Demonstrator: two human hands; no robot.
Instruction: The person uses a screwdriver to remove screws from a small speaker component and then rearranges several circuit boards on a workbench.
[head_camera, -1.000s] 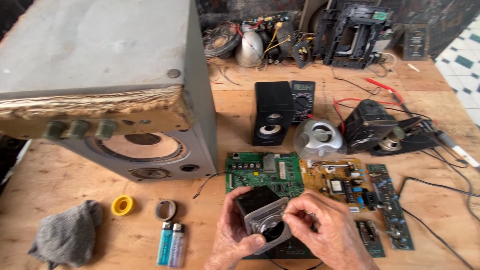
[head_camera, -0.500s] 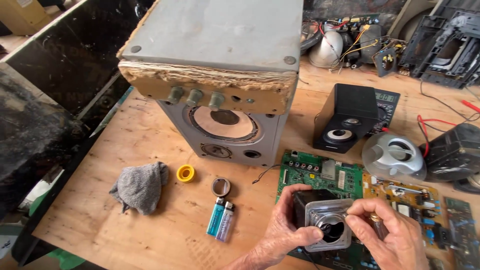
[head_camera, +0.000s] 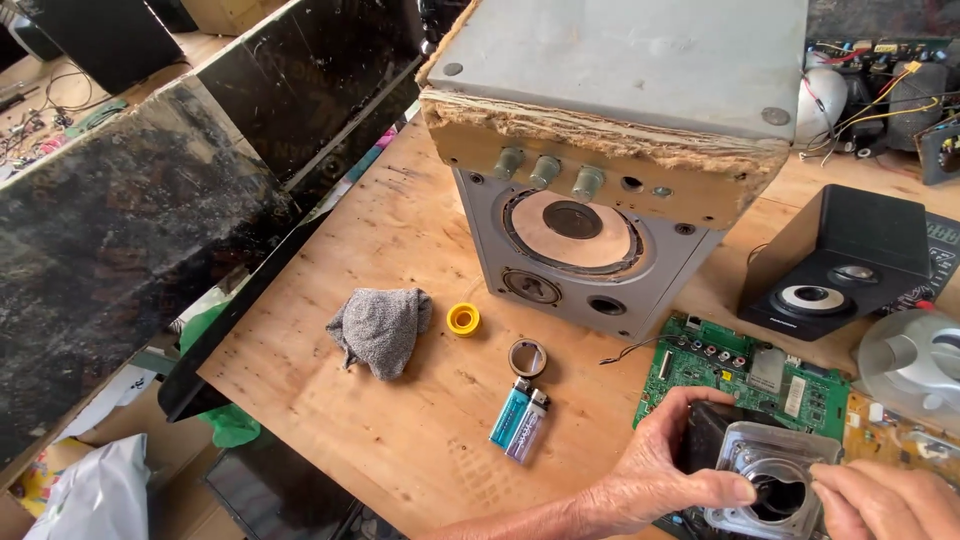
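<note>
My left hand (head_camera: 660, 470) grips a small black speaker with a silver front frame (head_camera: 765, 470) at the lower right; its thumb lies across the frame beside the round dark opening. My right hand (head_camera: 885, 500) reaches in from the right edge, fingertips touching the frame's right side. The small speaker sits partly over a green circuit board (head_camera: 740, 375).
A big grey speaker cabinet (head_camera: 600, 170) stands on the plywood table (head_camera: 400, 400). A grey cloth (head_camera: 380, 325), yellow tape roll (head_camera: 462, 319), metal ring (head_camera: 527, 356) and two lighters (head_camera: 520, 418) lie left of my hands. A small black speaker (head_camera: 835, 265) and silver dome (head_camera: 915, 360) sit right. Dark panels (head_camera: 130, 210) line the left edge.
The view has swung left and down, so the table's left edge and the dark panels now show. Both hands stay on the small speaker, now at the lower right.
</note>
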